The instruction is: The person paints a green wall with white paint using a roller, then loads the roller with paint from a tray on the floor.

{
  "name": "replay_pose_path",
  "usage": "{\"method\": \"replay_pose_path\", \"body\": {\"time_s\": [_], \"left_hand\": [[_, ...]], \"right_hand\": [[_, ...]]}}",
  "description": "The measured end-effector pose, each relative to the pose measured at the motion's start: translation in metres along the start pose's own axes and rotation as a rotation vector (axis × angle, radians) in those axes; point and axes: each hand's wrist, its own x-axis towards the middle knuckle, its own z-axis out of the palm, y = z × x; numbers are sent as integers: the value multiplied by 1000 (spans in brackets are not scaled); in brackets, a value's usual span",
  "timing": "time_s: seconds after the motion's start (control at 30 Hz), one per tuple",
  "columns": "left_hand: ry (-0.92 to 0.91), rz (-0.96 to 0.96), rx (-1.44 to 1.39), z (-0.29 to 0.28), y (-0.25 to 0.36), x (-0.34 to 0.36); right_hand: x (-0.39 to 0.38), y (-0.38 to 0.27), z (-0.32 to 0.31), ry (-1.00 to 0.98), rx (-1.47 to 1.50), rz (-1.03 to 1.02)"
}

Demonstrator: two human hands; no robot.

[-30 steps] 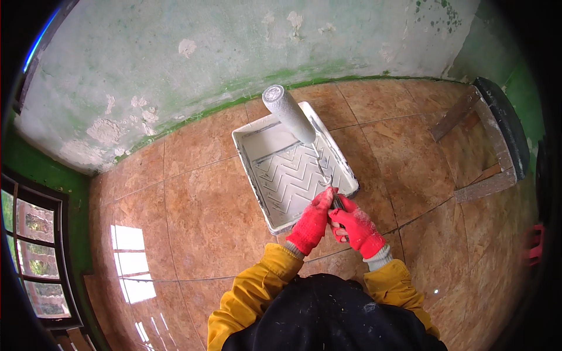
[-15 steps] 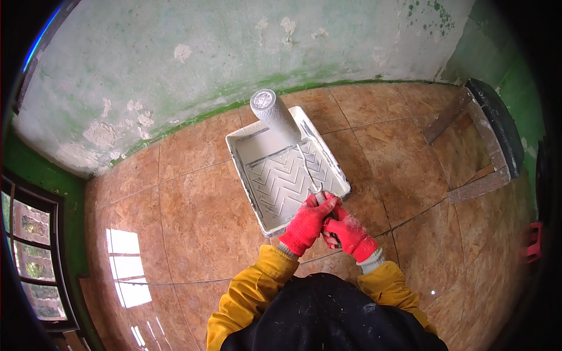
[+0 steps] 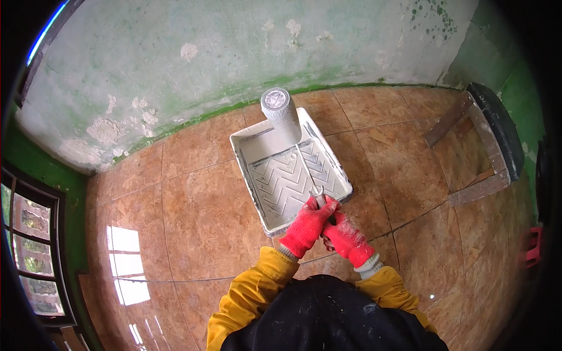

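Both my hands wear red gloves and close round the handle of a paint roller (image 3: pixel 285 124). My left hand (image 3: pixel 304 227) grips it in front, nearer the metal frame. My right hand (image 3: pixel 346 237) wraps the handle just behind, its fingers partly hidden. The roller's thick pale sleeve is raised above the far right part of a white paint tray (image 3: pixel 261 220), its round end turned up toward me. White paint coats the tray's zigzag-ribbed slope and its deep far end. The roller's thin wire frame runs down across the ribs.
Brown tiles (image 3: pixel 205 216) cover the floor. Ahead stands a patchy green-and-white wall (image 3: pixel 228 52) with peeling spots. A dark-topped wooden stool (image 3: pixel 497 134) is at the right, near a red object (image 3: pixel 531 247). A window (image 3: pixel 35 251) is at the left.
The roller sleeve has swung slightly to the right and turned, its end facing me more. My right hand has shifted slightly on the handle; both hands still hold it.
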Motion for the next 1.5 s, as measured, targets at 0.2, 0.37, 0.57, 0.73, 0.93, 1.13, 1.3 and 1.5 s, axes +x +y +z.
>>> {"method": "replay_pose_path", "body": {"time_s": [0.2,0.37,0.57,0.73,0.93,1.13,1.3,1.5], "left_hand": [[-29,12,42,-4,-5,-1],[-3,20,20,-2,-4,-4],[11,7,-14,-3,-5,-4],[27,-22,14,-2,-3,-6],[48,-32,-35,-5,-10,0],[75,-115,-56,-6,-13,4],[104,-137,-50,-9,-16,6],[127,-151,-79,-18,-16,8]], "right_hand": [[-4,-3,2,0,8,-28],[-7,-5,5,-8,18,-50],[-5,-2,6,-2,20,-40],[2,11,-1,-44,27,-12],[5,11,-1,-34,53,15],[13,19,-4,-41,146,32],[21,23,1,-44,169,59],[30,25,8,-61,189,69]]}}
